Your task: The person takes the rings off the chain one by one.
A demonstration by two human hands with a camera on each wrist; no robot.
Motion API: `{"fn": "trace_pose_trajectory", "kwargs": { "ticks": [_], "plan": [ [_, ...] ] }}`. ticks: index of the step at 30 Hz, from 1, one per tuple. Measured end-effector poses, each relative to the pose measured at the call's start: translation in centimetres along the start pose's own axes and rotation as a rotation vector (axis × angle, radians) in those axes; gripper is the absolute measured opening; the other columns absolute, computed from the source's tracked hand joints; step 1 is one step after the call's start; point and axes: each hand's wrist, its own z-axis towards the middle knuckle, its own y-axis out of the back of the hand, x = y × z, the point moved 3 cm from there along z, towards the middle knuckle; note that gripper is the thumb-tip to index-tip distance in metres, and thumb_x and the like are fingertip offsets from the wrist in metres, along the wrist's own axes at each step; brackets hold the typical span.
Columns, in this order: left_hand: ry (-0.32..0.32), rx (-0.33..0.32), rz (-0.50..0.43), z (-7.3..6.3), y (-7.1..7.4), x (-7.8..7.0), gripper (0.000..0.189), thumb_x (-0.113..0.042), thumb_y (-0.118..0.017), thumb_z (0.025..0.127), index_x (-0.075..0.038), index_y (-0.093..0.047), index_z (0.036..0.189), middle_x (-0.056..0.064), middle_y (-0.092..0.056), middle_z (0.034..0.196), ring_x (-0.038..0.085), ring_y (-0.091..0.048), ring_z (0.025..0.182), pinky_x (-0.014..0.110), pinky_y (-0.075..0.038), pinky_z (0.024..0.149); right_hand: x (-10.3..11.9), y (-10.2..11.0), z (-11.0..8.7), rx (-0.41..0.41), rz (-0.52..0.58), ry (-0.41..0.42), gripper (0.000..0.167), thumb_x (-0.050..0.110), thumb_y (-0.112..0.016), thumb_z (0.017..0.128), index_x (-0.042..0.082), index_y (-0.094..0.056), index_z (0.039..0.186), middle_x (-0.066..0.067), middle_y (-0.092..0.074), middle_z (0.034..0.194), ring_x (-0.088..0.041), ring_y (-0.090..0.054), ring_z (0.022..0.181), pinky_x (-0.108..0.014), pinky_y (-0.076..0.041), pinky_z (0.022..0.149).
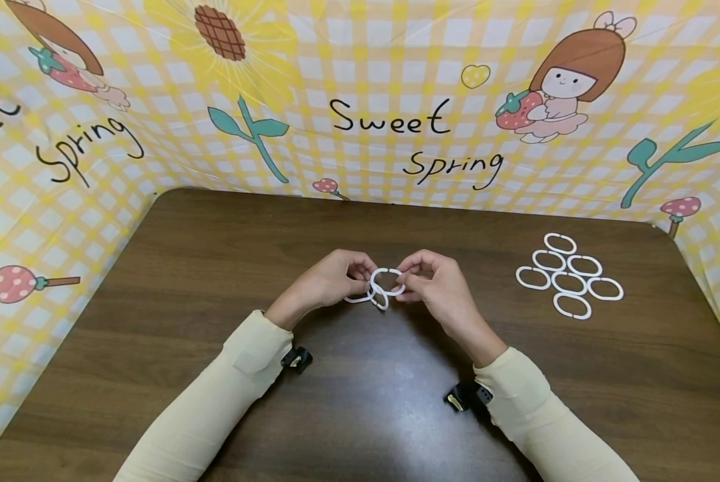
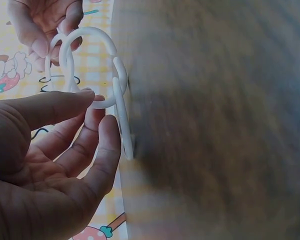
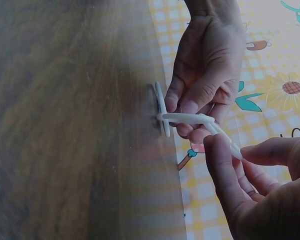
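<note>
Three white oval plastic links hang together as a short chain between the two hands. Thumb and fingers of my left hand (image 1: 329,281) pinch the middle link (image 2: 92,31). My right hand (image 1: 441,288) pinches the end link (image 3: 224,134) between thumb and fingertips, holding it above the tabletop. This end link passes through the middle one, and a small split shows in its upper side in the head view. At the other end, the third link (image 2: 123,122) stays close to the tabletop below the left fingers. Part of it is hidden by the left hand in the head view.
On the right of the brown wooden table (image 1: 384,428) several loose white links (image 1: 569,293) lie flat in a cluster. A yellow checked cloth (image 1: 390,60) with printed figures and lettering rises along the back and sides. Each wrist carries a small black camera (image 1: 297,360).
</note>
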Motion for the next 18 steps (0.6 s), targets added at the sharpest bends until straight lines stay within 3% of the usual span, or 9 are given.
{"fn": "trace_pose_trajectory", "kwargs": {
  "ticks": [18],
  "plan": [
    [0.002, 0.023, 0.012, -0.28, 0.14, 0.02, 0.015, 0.004, -0.063, 0.094, -0.001, -0.073, 0.105, 0.007, -0.068, 0.09, 0.015, -0.06, 0.082, 0.025, -0.05, 0.072, 0.03, 0.39, 0.09, -0.01, -0.034, -0.002, 0.016, -0.011, -0.062, 0.092, -0.015, -0.064, 0.108, -0.009, -0.063, 0.089, -0.014, -0.071, 0.074, -0.031, -0.064, 0.067]
  ]
}}
